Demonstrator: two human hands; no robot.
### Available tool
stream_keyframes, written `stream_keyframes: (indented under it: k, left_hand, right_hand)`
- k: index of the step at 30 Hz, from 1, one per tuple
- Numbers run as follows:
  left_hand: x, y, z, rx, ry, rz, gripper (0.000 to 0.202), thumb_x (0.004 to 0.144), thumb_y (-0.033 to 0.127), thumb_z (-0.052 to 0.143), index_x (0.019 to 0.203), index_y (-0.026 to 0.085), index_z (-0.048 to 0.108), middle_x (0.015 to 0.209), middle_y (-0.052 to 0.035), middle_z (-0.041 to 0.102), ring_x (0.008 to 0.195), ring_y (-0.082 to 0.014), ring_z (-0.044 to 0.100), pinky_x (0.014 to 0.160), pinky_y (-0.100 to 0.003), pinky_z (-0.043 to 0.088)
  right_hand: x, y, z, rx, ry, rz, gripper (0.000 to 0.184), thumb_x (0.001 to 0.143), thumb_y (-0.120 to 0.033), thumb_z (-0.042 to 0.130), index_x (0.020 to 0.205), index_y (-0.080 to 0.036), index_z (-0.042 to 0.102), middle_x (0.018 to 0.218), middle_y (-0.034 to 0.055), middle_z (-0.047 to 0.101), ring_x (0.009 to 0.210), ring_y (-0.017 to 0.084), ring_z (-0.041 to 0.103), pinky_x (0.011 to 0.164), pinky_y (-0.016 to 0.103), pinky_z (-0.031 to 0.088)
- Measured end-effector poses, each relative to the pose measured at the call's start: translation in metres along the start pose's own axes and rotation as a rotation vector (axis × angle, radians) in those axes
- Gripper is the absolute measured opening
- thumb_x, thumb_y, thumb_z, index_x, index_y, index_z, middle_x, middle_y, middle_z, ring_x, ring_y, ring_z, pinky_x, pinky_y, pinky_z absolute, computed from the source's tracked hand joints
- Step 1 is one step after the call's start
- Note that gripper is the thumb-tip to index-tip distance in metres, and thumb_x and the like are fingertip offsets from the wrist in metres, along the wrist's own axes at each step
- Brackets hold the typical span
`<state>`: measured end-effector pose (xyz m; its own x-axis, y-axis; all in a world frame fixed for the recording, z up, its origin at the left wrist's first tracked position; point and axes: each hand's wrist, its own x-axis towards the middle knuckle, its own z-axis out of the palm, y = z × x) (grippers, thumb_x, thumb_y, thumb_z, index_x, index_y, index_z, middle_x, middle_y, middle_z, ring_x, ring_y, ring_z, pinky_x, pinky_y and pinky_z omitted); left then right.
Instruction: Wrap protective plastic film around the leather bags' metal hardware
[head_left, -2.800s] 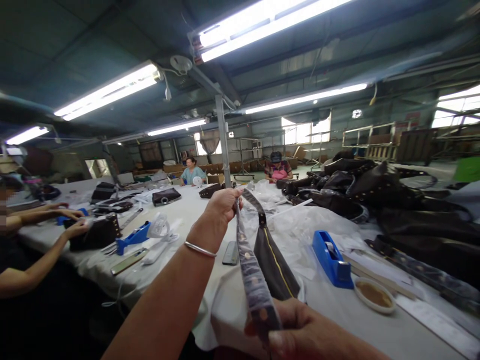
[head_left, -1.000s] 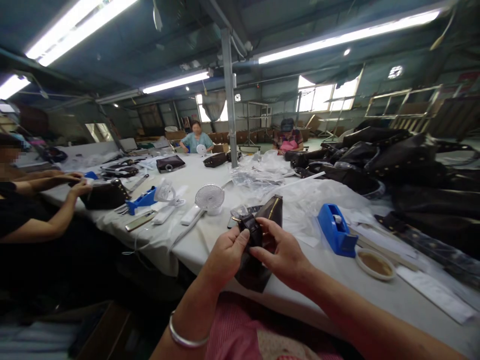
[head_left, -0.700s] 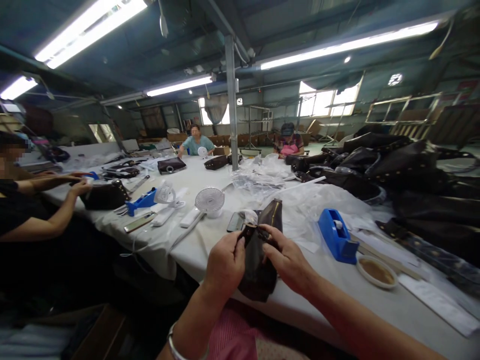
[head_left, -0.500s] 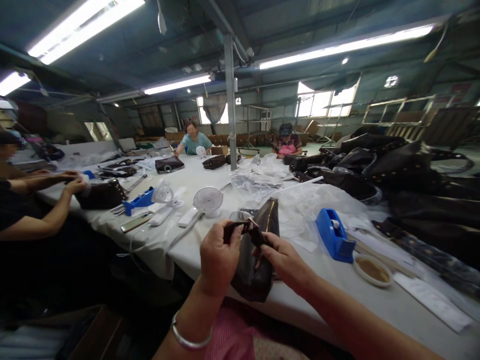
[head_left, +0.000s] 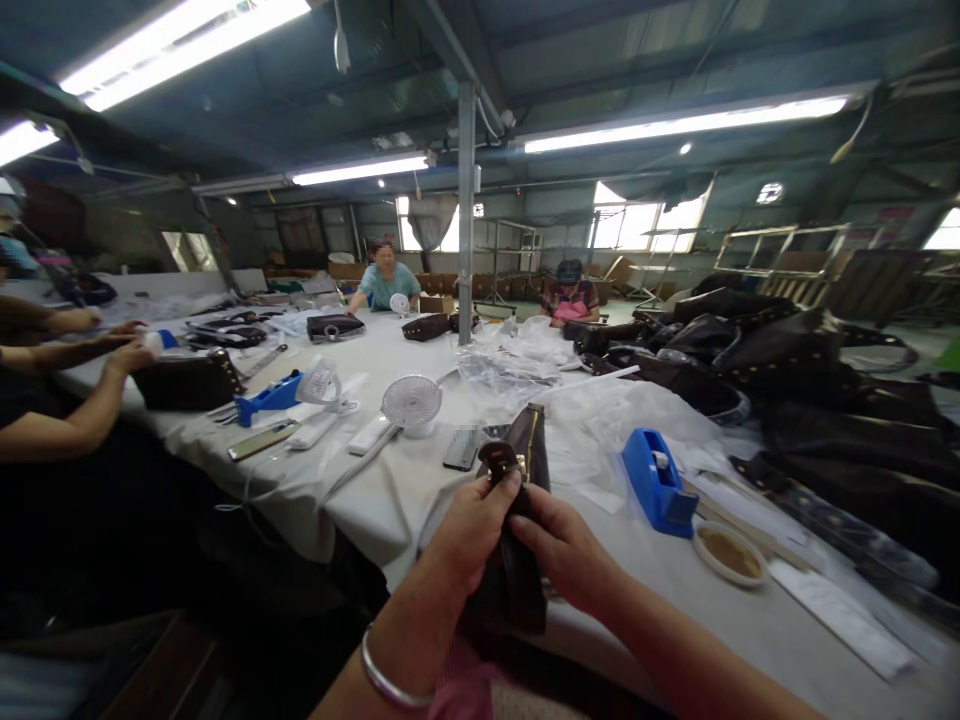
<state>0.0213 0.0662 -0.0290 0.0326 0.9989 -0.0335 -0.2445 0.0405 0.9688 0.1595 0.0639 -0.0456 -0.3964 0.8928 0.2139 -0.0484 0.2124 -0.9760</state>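
Head view, and straight to the middle: pinching a dark strap (head_left: 496,457) in the left hand (head_left: 471,525), thumb pressed down on the leather just below its rounded end. Gripping the same strap a little lower with the right hand (head_left: 568,543), fingers curled, right beside the left. Glinting next to the left thumb, a metal fitting (head_left: 520,465), perhaps a clasp, too small to say for sure. On to the dark bag (head_left: 534,600): lying at the near edge of the white-covered table (head_left: 375,362), under and behind both hands, yellow zip (head_left: 535,440) running along the far part. Just beyond to the left, flat on the cloth, a phone (head_left: 460,448). Further left, upright, a small white fan (head_left: 412,400). Over to the right, well apart from the hands, a blue tape dispenser (head_left: 654,485), then a shallow round dish (head_left: 730,555) near it. Spread behind, crumpled plastic sheeting (head_left: 600,420). Beyond that, a heap of bags (head_left: 780,365). Away at the left edge, close to another black bag (head_left: 184,380), a co-worker's hand (head_left: 129,355).
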Motion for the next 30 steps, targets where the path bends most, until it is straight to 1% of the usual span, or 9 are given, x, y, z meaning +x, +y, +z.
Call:
stream_keyframes:
  k: [4,7,10,13,18,21,26,28,30]
  left_hand:
    - [-0.006,0.007,0.005,-0.015,-0.003,0.028,0.032,0.077,0.047,0.075,0.085,0.015,0.073,0.077,-0.0045,0.071,0.073,-0.0182,0.065,0.069,-0.027,0.05]
    - [-0.011,0.011,0.007,0.086,-0.01,0.037,0.031,0.081,0.047,0.071,0.085,0.017,0.07,0.07,-0.0019,0.067,0.062,-0.0155,0.061,0.059,-0.025,0.048]
    - [-0.015,0.011,0.012,0.182,-0.099,0.076,0.03,0.086,0.047,0.065,0.081,0.018,0.065,0.064,0.0003,0.062,0.053,-0.013,0.054,0.05,-0.023,0.041]
    - [-0.021,0.007,0.019,0.25,-0.133,0.142,0.035,0.09,0.049,0.059,0.074,0.018,0.06,0.057,0.0013,0.056,0.049,-0.0112,0.047,0.047,-0.022,0.034]
    - [-0.029,-0.002,0.027,0.307,-0.178,0.142,0.042,0.092,0.054,0.055,0.074,0.017,0.063,0.059,-0.0015,0.057,0.05,-0.0112,0.046,0.047,-0.024,0.031]
    - [-0.028,-0.002,0.026,0.157,-0.167,0.092,0.047,0.09,0.061,0.054,0.08,0.016,0.064,0.063,-0.0026,0.061,0.05,-0.0114,0.047,0.047,-0.024,0.033]
    - [-0.023,0.008,0.019,0.012,-0.047,0.053,0.055,0.087,0.066,0.054,0.074,0.014,0.066,0.056,-0.0023,0.06,0.049,-0.0125,0.048,0.048,-0.025,0.035]
    - [-0.024,0.009,0.017,-0.009,-0.051,0.045,0.051,0.087,0.062,0.057,0.074,0.014,0.067,0.056,-0.0026,0.061,0.05,-0.0128,0.049,0.05,-0.025,0.037]
    - [-0.026,0.009,0.016,-0.044,-0.063,0.049,0.044,0.085,0.057,0.062,0.074,0.014,0.068,0.058,-0.0026,0.062,0.052,-0.0127,0.051,0.051,-0.024,0.038]
  right_hand:
    - [-0.005,-0.011,-0.017,-0.571,0.151,-0.183,0.019,0.093,-0.036,0.059,0.099,-0.022,0.07,0.088,0.0059,0.072,0.076,0.022,0.064,0.074,0.035,0.05]
    - [-0.005,-0.024,-0.03,-0.684,0.259,-0.369,0.034,0.085,-0.035,0.07,0.117,-0.023,0.066,0.108,0.0105,0.069,0.096,0.026,0.064,0.086,0.04,0.051]
    - [-0.002,-0.034,-0.033,-0.644,0.201,-0.542,0.034,0.085,-0.028,0.068,0.12,-0.025,0.067,0.121,0.0112,0.066,0.111,0.027,0.061,0.095,0.04,0.05]
    - [0.005,-0.036,-0.031,-0.546,0.273,-0.495,0.015,0.091,-0.028,0.06,0.094,-0.025,0.074,0.096,0.0079,0.07,0.087,0.023,0.065,0.078,0.035,0.053]
    - [0.022,-0.039,-0.035,-0.192,0.531,-0.132,0.027,0.086,-0.043,0.063,0.074,-0.019,0.068,0.063,0.0017,0.063,0.057,0.017,0.055,0.053,0.029,0.044]
    - [0.019,-0.049,-0.04,-0.106,0.442,-0.124,0.029,0.086,-0.046,0.065,0.075,-0.019,0.069,0.063,0.0012,0.063,0.058,0.017,0.056,0.054,0.029,0.044]
    - [-0.004,-0.055,-0.046,-0.057,-0.016,-0.29,0.039,0.086,-0.057,0.064,0.098,-0.022,0.078,0.101,0.0091,0.072,0.093,0.026,0.065,0.086,0.039,0.05]
    - [-0.007,-0.047,-0.049,0.081,-0.036,-0.251,0.051,0.088,-0.065,0.055,0.099,-0.022,0.079,0.102,0.0111,0.073,0.096,0.028,0.065,0.088,0.041,0.049]
    - [-0.004,-0.034,-0.052,0.198,0.064,-0.129,0.052,0.09,-0.065,0.052,0.091,-0.02,0.078,0.088,0.0104,0.074,0.083,0.024,0.067,0.076,0.036,0.051]
